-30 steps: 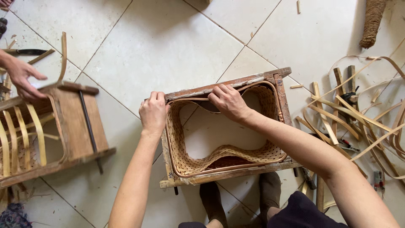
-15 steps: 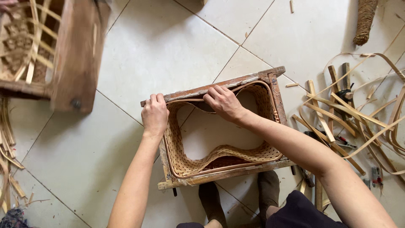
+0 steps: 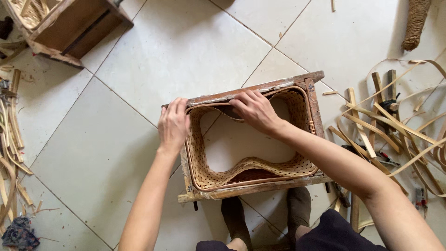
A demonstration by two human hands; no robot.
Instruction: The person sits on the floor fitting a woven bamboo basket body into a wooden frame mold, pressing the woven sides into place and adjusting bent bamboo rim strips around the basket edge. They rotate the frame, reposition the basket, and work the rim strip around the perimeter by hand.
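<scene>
Tiled floor [image 3: 139,60] — pale squares, I work seated above it, dark-socked feet [image 3: 265,216] at the frame's near edge.

Wooden frame [image 3: 253,92] — rectangular, worn, lying flat at the middle of the floor. It is the piece in hand.

Woven cane lining [image 3: 251,168] — fitted inside the frame, running round its inner walls with a wavy edge toward the middle. The weave looks complete along the near and side walls; the centre is open to the tile. My judgement: the lining is mostly seated, and the far rail is the part being pressed home.

Second wooden frame [image 3: 79,28] — top left corner, well apart.

Loose cane strips [image 3: 399,125] — a tangle on my right; a smaller heap [image 3: 11,139] on the left.

Right hand [image 3: 254,110] — fingers spread flat, pressing the cane rim against the far rail; it grips nothing.

Left hand [image 3: 173,125] — curled over the frame's far left corner, steadying it.
</scene>
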